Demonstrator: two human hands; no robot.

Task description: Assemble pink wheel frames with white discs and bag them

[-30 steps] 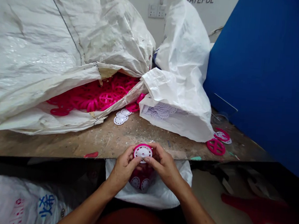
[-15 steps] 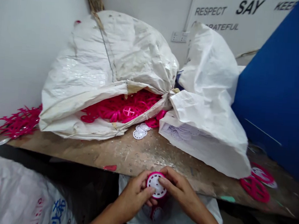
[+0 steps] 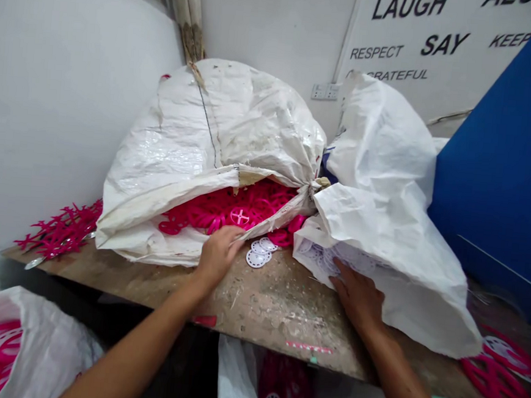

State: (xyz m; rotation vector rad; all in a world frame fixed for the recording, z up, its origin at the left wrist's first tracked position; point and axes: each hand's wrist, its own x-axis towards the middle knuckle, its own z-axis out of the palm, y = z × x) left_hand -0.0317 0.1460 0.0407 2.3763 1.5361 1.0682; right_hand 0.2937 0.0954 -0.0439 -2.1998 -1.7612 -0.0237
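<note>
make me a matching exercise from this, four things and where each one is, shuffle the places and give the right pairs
1. left hand
2. right hand
3. sockets
4. blue panel

A. on the wall
B. at the mouth of the bag of white discs
C. at the right side of the view
D. at the mouth of the bag of pink parts

Right pairs: 1-D, 2-B, 3-A, 4-C
</note>
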